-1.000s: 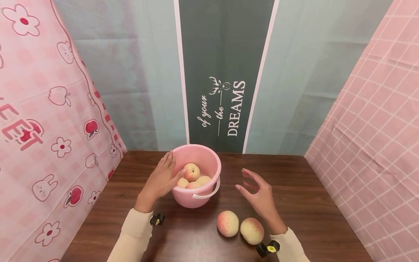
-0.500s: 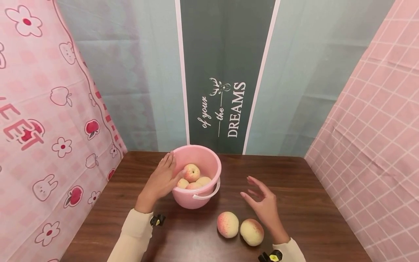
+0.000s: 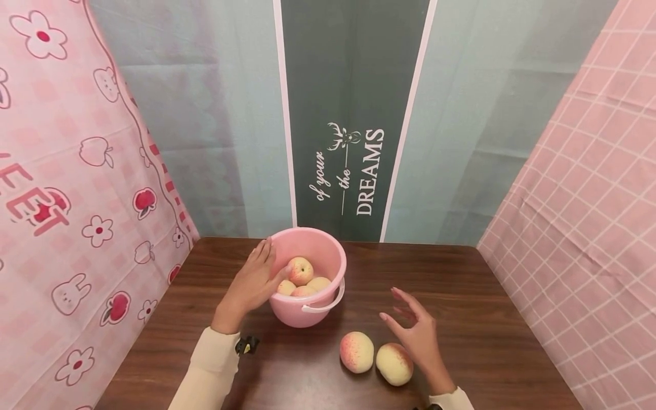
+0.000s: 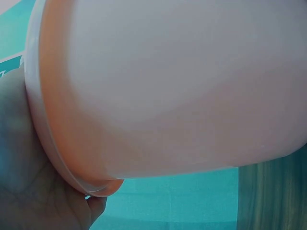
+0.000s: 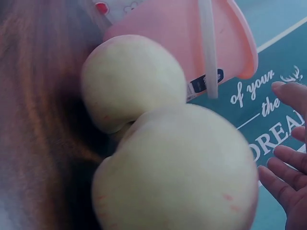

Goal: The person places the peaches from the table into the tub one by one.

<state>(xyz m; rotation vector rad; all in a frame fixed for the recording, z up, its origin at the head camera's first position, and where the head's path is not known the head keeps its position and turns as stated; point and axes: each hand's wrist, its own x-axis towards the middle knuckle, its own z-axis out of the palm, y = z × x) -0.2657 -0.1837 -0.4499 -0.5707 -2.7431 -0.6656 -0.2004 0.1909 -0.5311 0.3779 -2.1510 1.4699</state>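
A grey-green cloth (image 3: 230,142) hangs behind the wood-grain counter (image 3: 471,302), between a pink floral cloth (image 3: 77,188) and a pink gridded cloth (image 3: 574,222). The fingers of the right hand (image 3: 421,336) are spread and loosely bent above the counter, grasping nothing. Those of the left hand (image 3: 250,283) lie mostly straight against the rim of the pink bucket (image 3: 299,317), unclenched, the thumb over its edge. The nearer peach (image 3: 394,364) sits left of the right wrist, on the near side of the fingertips; the second peach (image 3: 356,352) is just beside it, to the left. The right hand is the closer one to both; neither has a marked long axis. Beyond, several peaches (image 3: 301,270) fill the bucket's lower part, and a white handle (image 3: 318,310) hangs outside.
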